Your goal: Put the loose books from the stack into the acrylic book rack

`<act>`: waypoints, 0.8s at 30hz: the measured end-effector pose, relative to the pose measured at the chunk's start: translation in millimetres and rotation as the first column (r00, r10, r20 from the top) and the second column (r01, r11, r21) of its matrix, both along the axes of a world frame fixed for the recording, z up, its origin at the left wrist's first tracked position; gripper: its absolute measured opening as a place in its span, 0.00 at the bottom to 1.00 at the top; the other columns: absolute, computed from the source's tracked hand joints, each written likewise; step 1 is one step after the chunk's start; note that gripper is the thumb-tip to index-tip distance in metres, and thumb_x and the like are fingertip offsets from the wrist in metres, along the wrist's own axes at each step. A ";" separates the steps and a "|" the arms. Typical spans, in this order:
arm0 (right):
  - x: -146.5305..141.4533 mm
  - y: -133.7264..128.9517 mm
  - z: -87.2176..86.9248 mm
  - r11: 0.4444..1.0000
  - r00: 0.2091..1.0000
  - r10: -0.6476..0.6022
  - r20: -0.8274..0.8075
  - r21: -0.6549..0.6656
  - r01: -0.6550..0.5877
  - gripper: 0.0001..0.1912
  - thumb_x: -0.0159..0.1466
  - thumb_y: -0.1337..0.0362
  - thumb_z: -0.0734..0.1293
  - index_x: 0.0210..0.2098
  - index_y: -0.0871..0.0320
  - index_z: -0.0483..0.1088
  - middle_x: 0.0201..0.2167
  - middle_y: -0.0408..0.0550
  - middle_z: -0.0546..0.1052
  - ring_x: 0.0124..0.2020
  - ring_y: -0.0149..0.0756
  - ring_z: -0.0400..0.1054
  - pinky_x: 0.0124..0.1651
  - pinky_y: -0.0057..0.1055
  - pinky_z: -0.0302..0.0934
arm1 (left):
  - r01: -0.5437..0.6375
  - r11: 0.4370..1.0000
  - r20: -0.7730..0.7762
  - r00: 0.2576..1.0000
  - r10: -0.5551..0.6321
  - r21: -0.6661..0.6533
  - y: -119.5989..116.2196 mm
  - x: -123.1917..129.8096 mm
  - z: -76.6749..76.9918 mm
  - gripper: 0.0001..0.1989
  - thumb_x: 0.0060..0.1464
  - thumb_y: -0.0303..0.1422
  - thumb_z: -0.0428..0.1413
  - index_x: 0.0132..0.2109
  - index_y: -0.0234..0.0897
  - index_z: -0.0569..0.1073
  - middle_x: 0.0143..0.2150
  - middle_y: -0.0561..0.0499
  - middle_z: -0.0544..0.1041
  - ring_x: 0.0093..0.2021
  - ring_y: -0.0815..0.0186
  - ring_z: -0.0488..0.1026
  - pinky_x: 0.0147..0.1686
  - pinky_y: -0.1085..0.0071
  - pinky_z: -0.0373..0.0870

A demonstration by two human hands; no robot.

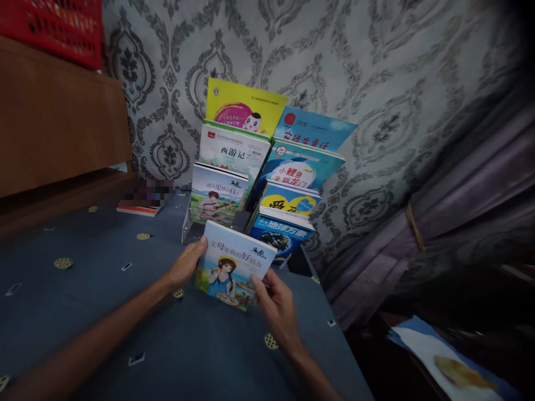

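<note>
A thin paperback book (234, 267), its cover showing a girl in a yellow hat, is held up between my two hands. My left hand (186, 266) grips its left edge, and my right hand (273, 301) pinches the lower right edge with the thumb on the cover. Just behind it stands a clear book rack (186, 227) with books in two stepped columns. The left column has a book with a guitar player (219, 195), a white book (234, 149) and a yellow-green book (246, 106). On the right are several blue books, including one with a globe (278, 236).
A dark blue patterned cloth (104, 278) covers the surface. Books (140, 207) lie at the back left, beside a wooden cabinet (62, 117) with a red basket (54, 28) on top. A tied curtain (376, 262) hangs on the right, above papers (443, 356).
</note>
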State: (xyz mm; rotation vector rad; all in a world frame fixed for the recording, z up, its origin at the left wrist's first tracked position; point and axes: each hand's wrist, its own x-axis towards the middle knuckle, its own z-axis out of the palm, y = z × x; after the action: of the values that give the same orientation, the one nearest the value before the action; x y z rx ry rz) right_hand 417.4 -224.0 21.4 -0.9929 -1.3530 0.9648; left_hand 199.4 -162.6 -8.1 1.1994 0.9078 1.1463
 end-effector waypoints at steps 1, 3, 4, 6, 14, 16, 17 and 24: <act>-1.3 0.6 -4.9 1.000 1.000 0.002 0.011 0.008 -0.002 0.14 0.57 0.55 0.76 0.41 0.53 0.79 0.38 0.47 0.83 0.27 0.37 0.70 0.30 0.30 0.66 | 0.003 0.999 -0.032 0.999 -0.002 0.035 -3.7 -4.7 -0.1 0.37 0.52 0.66 0.50 0.43 0.35 0.79 0.37 0.46 0.82 0.45 0.56 0.75 0.48 0.65 0.70; -1.2 1.0 -15.7 1.000 0.999 0.001 0.044 0.011 -0.002 0.14 0.60 0.55 0.74 0.45 0.52 0.78 0.41 0.48 0.82 0.36 0.42 0.74 0.38 0.33 0.69 | 0.022 0.993 -0.130 0.991 -0.006 0.120 -12.8 -13.6 -0.2 0.34 0.55 0.63 0.51 0.44 0.36 0.79 0.38 0.46 0.82 0.46 0.55 0.75 0.50 0.65 0.70; -0.1 0.8 -20.4 1.000 0.998 -0.006 0.067 0.015 0.005 0.15 0.62 0.55 0.73 0.46 0.52 0.77 0.43 0.48 0.82 0.39 0.43 0.75 0.41 0.34 0.69 | 0.063 0.986 -0.194 0.980 -0.033 0.153 -17.3 -17.7 -0.1 0.32 0.56 0.61 0.51 0.45 0.36 0.79 0.39 0.47 0.82 0.46 0.55 0.75 0.51 0.65 0.70; 3.3 0.4 -26.5 0.999 0.992 -0.024 0.126 0.032 0.020 0.14 0.63 0.56 0.71 0.47 0.52 0.77 0.44 0.48 0.82 0.40 0.44 0.74 0.43 0.34 0.69 | 0.125 0.969 -0.331 0.942 -0.050 0.211 -24.2 -25.1 1.1 0.25 0.59 0.55 0.53 0.45 0.38 0.78 0.39 0.48 0.82 0.44 0.56 0.75 0.48 0.67 0.69; 1.5 14.3 -15.7 0.989 0.956 -0.074 0.284 0.145 0.033 0.11 0.65 0.59 0.68 0.46 0.52 0.76 0.43 0.48 0.81 0.39 0.42 0.73 0.42 0.34 0.68 | 0.053 0.928 -0.493 0.857 0.147 0.370 -12.0 -36.1 19.4 0.15 0.54 0.45 0.60 0.41 0.38 0.76 0.34 0.50 0.79 0.33 0.61 0.71 0.33 0.72 0.63; -5.5 23.0 -11.9 0.985 0.952 -0.076 0.296 0.171 0.026 0.10 0.65 0.59 0.67 0.45 0.52 0.76 0.42 0.48 0.81 0.39 0.42 0.73 0.42 0.34 0.67 | -0.015 0.918 -0.456 0.865 0.211 0.395 -4.4 -37.6 23.4 0.16 0.53 0.44 0.61 0.43 0.38 0.76 0.33 0.51 0.78 0.33 0.61 0.71 0.33 0.72 0.63; -9.8 27.4 -10.8 0.984 0.951 -0.083 0.299 0.177 0.030 0.09 0.65 0.59 0.67 0.44 0.53 0.76 0.41 0.48 0.81 0.38 0.42 0.73 0.41 0.34 0.67 | -0.045 0.913 -0.442 0.864 0.239 0.405 -0.8 -39.1 24.7 0.17 0.53 0.44 0.61 0.45 0.38 0.75 0.33 0.51 0.78 0.33 0.61 0.71 0.33 0.72 0.64; -39.8 46.5 -18.7 0.964 0.939 -0.149 0.312 0.259 0.067 0.07 0.65 0.60 0.65 0.39 0.54 0.73 0.37 0.48 0.80 0.36 0.41 0.73 0.38 0.33 0.65 | -0.095 0.877 -0.469 0.815 0.341 0.471 12.0 -58.0 17.0 0.19 0.54 0.41 0.58 0.50 0.35 0.72 0.33 0.52 0.77 0.33 0.64 0.71 0.34 0.72 0.64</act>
State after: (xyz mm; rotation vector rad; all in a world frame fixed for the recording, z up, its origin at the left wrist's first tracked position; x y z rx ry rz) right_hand 377.6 -177.5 2.7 -1.0562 -1.6309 0.5452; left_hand 141.4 -150.6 8.9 1.8845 1.2930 1.2580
